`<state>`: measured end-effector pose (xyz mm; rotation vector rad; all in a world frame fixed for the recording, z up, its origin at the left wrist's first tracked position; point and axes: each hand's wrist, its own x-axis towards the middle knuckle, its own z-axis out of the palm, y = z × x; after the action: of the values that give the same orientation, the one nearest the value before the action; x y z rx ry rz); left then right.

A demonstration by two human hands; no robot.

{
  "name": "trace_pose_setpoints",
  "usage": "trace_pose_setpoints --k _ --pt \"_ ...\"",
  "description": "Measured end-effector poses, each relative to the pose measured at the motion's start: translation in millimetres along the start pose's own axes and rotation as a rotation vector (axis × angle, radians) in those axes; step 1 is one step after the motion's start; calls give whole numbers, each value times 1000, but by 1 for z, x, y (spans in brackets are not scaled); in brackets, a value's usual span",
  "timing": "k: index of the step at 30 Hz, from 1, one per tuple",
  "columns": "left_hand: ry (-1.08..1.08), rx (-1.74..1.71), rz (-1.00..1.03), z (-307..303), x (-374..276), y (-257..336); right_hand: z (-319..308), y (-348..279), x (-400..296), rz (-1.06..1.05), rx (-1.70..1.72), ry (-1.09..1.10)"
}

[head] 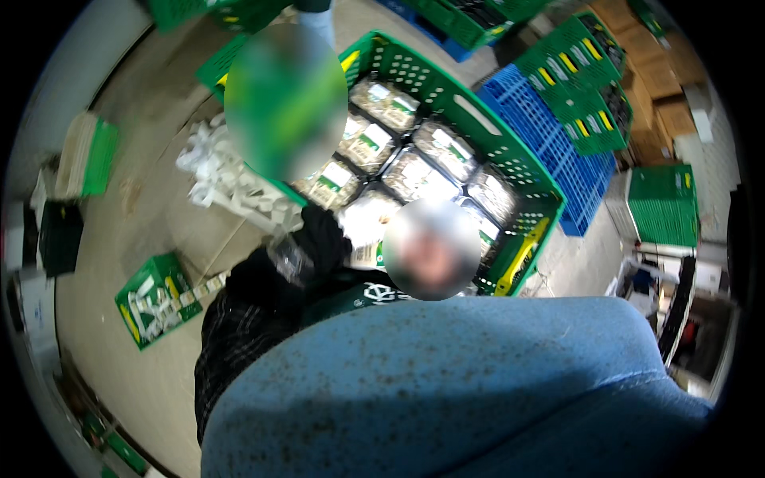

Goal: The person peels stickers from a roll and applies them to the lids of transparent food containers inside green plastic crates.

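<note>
My left hand [326,239], in a black glove at the end of a dark plaid sleeve, is at the near left rim of a large green plastic crate [508,140]. Clear plastic [291,260] shows beside the glove; whether the fingers hold anything is unclear. The crate holds several film-wrapped black trays of food [445,149] with white and green labels. A bright-lit pack [367,221] lies just right of the glove. My right hand cannot be made out; a blurred patch covers the crate's near side. Another blurred patch hides part of the far left side, below a light blue sleeve.
White crumpled material [233,179] lies left of the crate. A smaller green crate [149,263] with white items is on the floor at lower left. Blue plastic pallets [538,125], stacked green crates [663,206] and cardboard boxes [651,71] are to the right. Blue fabric covers the bottom.
</note>
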<state>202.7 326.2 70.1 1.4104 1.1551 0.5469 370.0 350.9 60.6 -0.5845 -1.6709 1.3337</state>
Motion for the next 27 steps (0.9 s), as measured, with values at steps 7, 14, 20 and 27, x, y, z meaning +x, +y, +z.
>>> trace_pose_setpoints --k 7,14,20,27 --pt "13 -804 -193 25 -6 -31 -188 42 18 550 -1141 -39" --pt "-14 -632 -364 -32 -44 -60 -289 218 -13 702 -1663 -188" --pt "-87 30 -390 -94 -91 -19 -299 227 -13 645 -1607 -280" --pt "-165 88 -379 -117 -153 34 -308 247 -8 774 -1667 -252"
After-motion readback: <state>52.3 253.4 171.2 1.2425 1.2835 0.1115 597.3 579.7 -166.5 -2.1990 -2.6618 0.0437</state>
